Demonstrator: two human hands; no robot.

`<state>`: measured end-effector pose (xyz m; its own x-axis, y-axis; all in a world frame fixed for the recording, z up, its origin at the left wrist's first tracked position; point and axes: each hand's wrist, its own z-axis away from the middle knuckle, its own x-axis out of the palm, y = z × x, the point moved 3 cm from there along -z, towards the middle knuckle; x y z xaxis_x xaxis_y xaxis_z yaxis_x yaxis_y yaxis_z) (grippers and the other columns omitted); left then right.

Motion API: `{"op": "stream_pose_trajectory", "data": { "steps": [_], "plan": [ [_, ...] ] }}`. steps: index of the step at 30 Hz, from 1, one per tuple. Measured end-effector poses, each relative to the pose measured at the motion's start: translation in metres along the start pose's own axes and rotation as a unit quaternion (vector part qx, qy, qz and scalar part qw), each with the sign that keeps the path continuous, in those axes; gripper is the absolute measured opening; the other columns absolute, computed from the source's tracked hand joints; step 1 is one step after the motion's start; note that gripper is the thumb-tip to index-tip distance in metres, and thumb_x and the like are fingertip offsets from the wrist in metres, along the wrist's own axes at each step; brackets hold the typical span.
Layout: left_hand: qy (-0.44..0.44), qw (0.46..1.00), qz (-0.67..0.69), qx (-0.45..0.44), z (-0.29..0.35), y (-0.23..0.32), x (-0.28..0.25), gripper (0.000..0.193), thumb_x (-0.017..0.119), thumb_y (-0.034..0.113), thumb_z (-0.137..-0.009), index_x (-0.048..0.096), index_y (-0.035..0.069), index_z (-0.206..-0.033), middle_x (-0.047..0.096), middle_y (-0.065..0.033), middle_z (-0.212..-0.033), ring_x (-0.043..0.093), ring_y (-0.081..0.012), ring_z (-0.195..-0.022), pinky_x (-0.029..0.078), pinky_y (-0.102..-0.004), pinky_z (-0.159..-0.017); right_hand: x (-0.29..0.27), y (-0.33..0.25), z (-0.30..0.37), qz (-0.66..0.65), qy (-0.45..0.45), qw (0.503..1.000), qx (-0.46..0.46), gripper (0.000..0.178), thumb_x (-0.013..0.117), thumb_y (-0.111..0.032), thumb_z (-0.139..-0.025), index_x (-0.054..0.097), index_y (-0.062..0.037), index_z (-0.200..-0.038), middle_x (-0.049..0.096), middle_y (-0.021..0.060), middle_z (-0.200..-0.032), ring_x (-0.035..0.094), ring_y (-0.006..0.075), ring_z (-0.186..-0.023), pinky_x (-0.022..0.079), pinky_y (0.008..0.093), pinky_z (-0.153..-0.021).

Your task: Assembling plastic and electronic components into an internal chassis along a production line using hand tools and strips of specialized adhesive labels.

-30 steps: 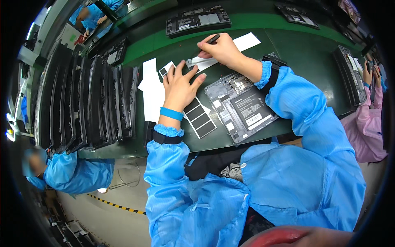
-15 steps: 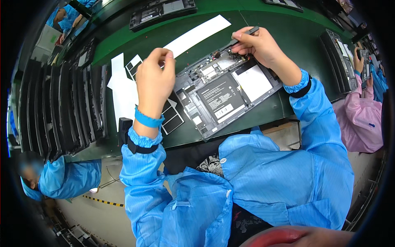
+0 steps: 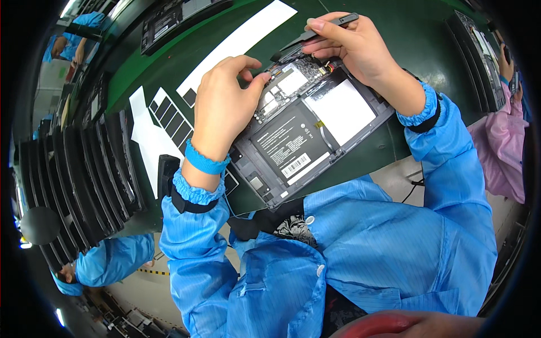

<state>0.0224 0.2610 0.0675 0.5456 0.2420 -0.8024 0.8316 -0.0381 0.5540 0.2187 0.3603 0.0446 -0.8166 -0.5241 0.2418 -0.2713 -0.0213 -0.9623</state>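
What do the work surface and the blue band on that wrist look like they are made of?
The work surface looks like a green rubbery mat: smooth, with a soft sheen from the lights. The wristband on the left hand looks like stretchy knitted fabric, matte and ribbed; I cannot be sure of either.

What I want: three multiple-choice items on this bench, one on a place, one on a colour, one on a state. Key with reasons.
1. The opened tablet lies: A in the left rack; B on the green table; C on the floor.
2. The left wrist's wristband is: A red; B yellow; C blue.
3. The right hand: A is empty; B grips a dark slim tool; C holds a white sheet.
B, it rests on the green top; C, blue shows plainly; B, fingers close on the tool.
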Motion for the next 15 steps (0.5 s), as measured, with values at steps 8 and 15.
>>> {"op": "stream_pose_trajectory", "data": {
  "steps": [8, 15],
  "plan": [
    [-0.029, 0.999, 0.026, 0.023, -0.004, -0.001, 0.01, 0.019, 0.072, 0.014, -0.081, 0.073, -0.001, -0.093, 0.061, -0.0083, -0.07, 0.054, -0.0144, -0.058, 0.042, -0.0271, -0.055, -0.009, 0.011, 0.0, 0.055, 0.007, 0.998, 0.003, 0.028, 0.064, -0.021, -0.091, 0.065, 0.0015, -0.108, 0.068, 0.0139, -0.094, 0.071, 0.0198, -0.082, 0.056, 0.0233, -0.069],
    [-0.025, 0.999, 0.026, 0.011, -0.005, -0.001, 0.007, 0.017, 0.069, 0.013, -0.078, 0.073, -0.001, -0.087, 0.066, -0.0154, -0.073, 0.064, -0.0271, -0.063, 0.048, -0.0323, -0.06, 0.003, 0.001, -0.001, -0.007, 0.026, 0.998, 0.049, 0.022, 0.068, -0.017, -0.089, 0.064, 0.0045, -0.092, 0.069, 0.0159, -0.077, 0.07, 0.0208, -0.069, 0.057, 0.0257, -0.061]
  ]
}}
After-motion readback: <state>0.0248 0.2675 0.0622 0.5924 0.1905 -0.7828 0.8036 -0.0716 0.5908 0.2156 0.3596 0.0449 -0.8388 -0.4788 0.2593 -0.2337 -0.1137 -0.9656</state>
